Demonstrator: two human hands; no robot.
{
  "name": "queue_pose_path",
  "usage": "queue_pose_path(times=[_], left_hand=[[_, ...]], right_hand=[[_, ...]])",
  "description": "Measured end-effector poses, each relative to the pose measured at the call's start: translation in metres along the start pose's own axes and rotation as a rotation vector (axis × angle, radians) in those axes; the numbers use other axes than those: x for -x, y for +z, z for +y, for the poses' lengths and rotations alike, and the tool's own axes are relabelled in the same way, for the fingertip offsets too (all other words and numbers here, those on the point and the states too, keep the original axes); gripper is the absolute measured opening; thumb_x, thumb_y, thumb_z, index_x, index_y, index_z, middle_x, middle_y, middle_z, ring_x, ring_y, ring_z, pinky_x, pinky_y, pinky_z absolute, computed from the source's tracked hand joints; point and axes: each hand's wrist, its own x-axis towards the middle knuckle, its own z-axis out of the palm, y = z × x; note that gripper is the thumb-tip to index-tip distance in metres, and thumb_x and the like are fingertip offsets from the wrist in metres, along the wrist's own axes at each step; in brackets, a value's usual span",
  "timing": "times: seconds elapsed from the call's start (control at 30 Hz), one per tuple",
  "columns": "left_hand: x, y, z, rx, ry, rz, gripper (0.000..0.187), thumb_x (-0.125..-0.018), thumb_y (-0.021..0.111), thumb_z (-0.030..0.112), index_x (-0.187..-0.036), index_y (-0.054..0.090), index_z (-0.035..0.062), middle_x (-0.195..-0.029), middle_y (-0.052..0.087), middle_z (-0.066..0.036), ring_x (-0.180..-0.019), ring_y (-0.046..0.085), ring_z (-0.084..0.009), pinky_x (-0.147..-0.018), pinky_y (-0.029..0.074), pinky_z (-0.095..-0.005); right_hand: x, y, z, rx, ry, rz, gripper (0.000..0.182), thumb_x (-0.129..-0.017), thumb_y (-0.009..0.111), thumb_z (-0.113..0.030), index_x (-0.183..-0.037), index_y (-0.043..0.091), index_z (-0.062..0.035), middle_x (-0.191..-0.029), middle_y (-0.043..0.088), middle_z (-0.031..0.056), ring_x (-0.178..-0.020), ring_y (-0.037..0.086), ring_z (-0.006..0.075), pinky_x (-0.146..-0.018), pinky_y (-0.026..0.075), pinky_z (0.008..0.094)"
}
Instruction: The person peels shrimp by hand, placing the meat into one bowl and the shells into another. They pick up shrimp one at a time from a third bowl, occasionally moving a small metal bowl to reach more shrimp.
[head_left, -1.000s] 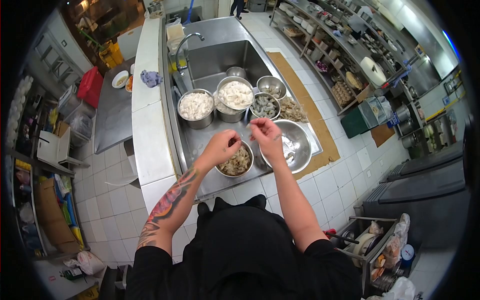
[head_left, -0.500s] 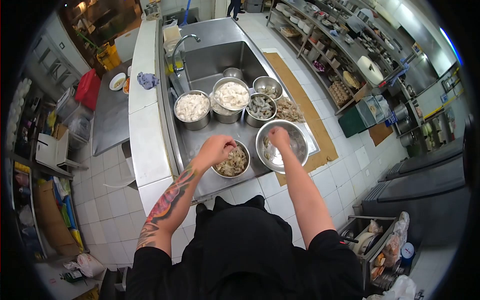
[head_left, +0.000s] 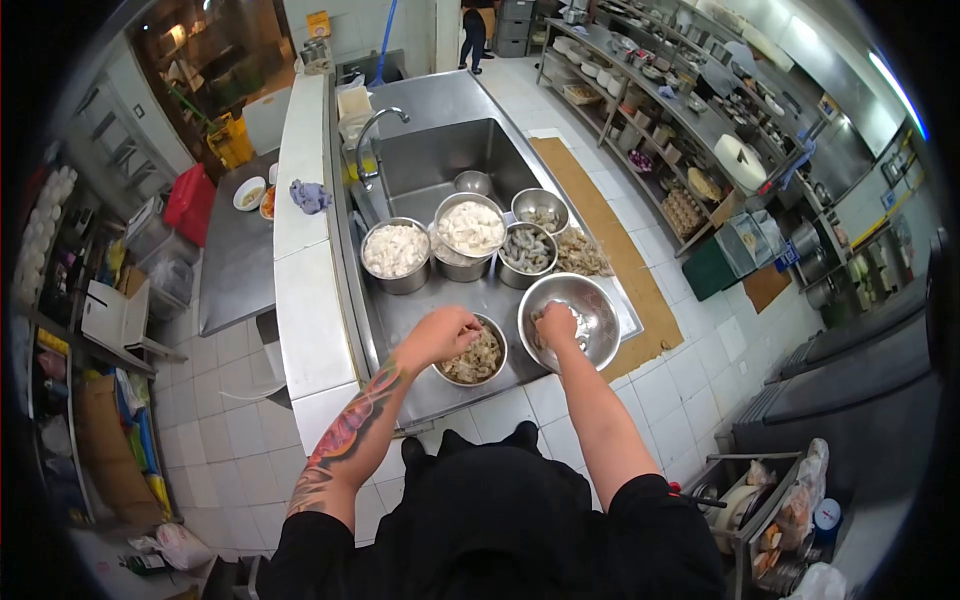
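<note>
My left hand (head_left: 446, 331), fingers pinched together, is over the left rim of a steel bowl (head_left: 503, 362) filled with greyish-brown shrimp (head_left: 475, 361). Whatever it may hold is too small to make out. Down inside a perforated steel colander (head_left: 599, 330) is my right hand (head_left: 556, 327), its fingers curled closed and pointing down toward the colander's left side. What lies under those fingers is hidden. Just behind the colander, a heap of pale brown shrimp shells (head_left: 583, 254) rests on the steel counter. A pot of grey shrimp (head_left: 527, 248) stands beside the heap.
Steel pots of whitish pieces (head_left: 396, 250) and a stacked bowl of the same (head_left: 470, 229) stand in front of the sink (head_left: 440, 165). A smaller bowl (head_left: 540, 211) holds more shrimp. A faucet (head_left: 366, 160) rises at the left; cardboard (head_left: 610, 255) lies along the right side.
My view has tilted up slightly, so the counter sits lower in the picture. My right hand has moved toward the colander's left side. My left hand stays at the shrimp bowl.
</note>
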Motion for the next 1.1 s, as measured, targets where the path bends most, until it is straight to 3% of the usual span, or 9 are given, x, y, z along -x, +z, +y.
queue_pose_path(times=[0.33,0.43,0.5,0.57,0.7,0.87,0.93,1.0,1.1], left_hand=[[0.003,-0.003,-0.005,-0.028,-0.021,-0.079,0.024,-0.09,0.068,0.018,-0.107,0.073,0.0026,-0.1,0.072,-0.018,-0.093,0.068,-0.0359,-0.084,0.054,-0.0447],[0.001,-0.004,-0.001,-0.021,-0.021,-0.082,0.025,-0.09,0.068,0.019,-0.109,0.072,0.002,-0.101,0.072,-0.018,-0.095,0.069,-0.0344,-0.084,0.055,-0.0433],[-0.001,-0.002,0.002,-0.015,-0.02,-0.077,0.026,-0.091,0.068,0.02,-0.111,0.072,0.0018,-0.102,0.072,-0.017,-0.095,0.07,-0.0329,-0.084,0.055,-0.0421],[-0.002,0.002,0.005,0.146,-0.071,0.009,0.028,-0.093,0.068,0.019,-0.115,0.07,0.0015,-0.105,0.072,-0.016,-0.094,0.071,-0.0285,-0.083,0.056,-0.0392],[-0.007,0.001,0.011,0.27,0.0,0.067,0.03,-0.091,0.071,0.011,-0.118,0.069,0.001,-0.105,0.072,-0.014,-0.091,0.071,-0.0241,-0.083,0.056,-0.0363],[-0.006,-0.009,0.017,0.278,-0.054,0.114,0.026,-0.088,0.069,0.002,-0.114,0.071,0.0014,-0.101,0.071,-0.013,-0.09,0.07,-0.0243,-0.082,0.056,-0.0359],[-0.007,-0.012,0.019,0.309,-0.069,0.139,0.026,-0.087,0.068,-0.001,-0.112,0.072,0.0022,-0.101,0.07,-0.013,-0.089,0.07,-0.0255,-0.081,0.055,-0.0359],[-0.005,-0.011,0.018,0.189,0.135,0.27,0.025,-0.083,0.069,-0.003,-0.106,0.074,0.0035,-0.099,0.07,-0.013,-0.086,0.069,-0.0286,-0.078,0.055,-0.0364],[-0.003,-0.01,0.019,0.115,0.158,0.351,0.027,-0.081,0.07,-0.003,-0.106,0.076,0.0049,-0.095,0.07,-0.013,-0.085,0.068,-0.0304,-0.077,0.054,-0.0369]], right_hand=[[0.011,0.0,0.013,-0.072,-0.039,0.094,0.02,-0.079,0.071,-0.022,-0.09,0.074,-0.0057,-0.09,0.073,0.0198,-0.089,0.071,0.0386,-0.082,0.056,0.0499],[0.03,-0.023,0.012,-0.289,0.102,0.127,0.017,-0.08,0.072,-0.019,-0.088,0.072,-0.0041,-0.09,0.073,0.0157,-0.085,0.071,0.0337,-0.079,0.056,0.0451],[0.046,-0.035,0.003,-0.591,0.061,0.239,0.015,-0.084,0.073,-0.017,-0.088,0.07,-0.0034,-0.084,0.074,0.015,-0.078,0.072,0.0285,-0.074,0.055,0.0394],[0.072,-0.035,-0.023,-0.749,-0.153,0.295,0.012,-0.086,0.074,-0.014,-0.091,0.07,-0.0031,-0.081,0.073,0.014,-0.075,0.073,0.0244,-0.072,0.055,0.0357],[0.111,-0.054,-0.093,-0.918,-0.349,0.157,0.016,-0.086,0.075,-0.012,-0.097,0.07,-0.0009,-0.085,0.074,0.0116,-0.078,0.072,0.0176,-0.072,0.055,0.0309],[0.113,-0.061,-0.123,-1.108,-0.272,0.074,0.017,-0.089,0.076,-0.012,-0.098,0.07,0.0015,-0.086,0.074,0.0064,-0.079,0.068,0.0104,-0.07,0.054,0.0278],[0.112,-0.064,-0.124,-1.459,-0.244,-0.113,0.015,-0.093,0.073,-0.012,-0.1,0.071,0.0012,-0.086,0.074,0.0036,-0.077,0.067,0.0091,-0.069,0.053,0.0257],[0.106,-0.066,-0.121,-1.417,-0.245,-0.164,0.015,-0.095,0.072,-0.014,-0.099,0.071,0.0008,-0.086,0.073,0.0021,-0.077,0.066,0.0084,-0.068,0.052,0.0251],[0.1,-0.068,-0.121,-1.35,-0.261,-0.211,0.017,-0.097,0.07,-0.016,-0.098,0.072,0.0003,-0.084,0.072,0.0004,-0.074,0.064,0.0073,-0.066,0.051,0.0241]])
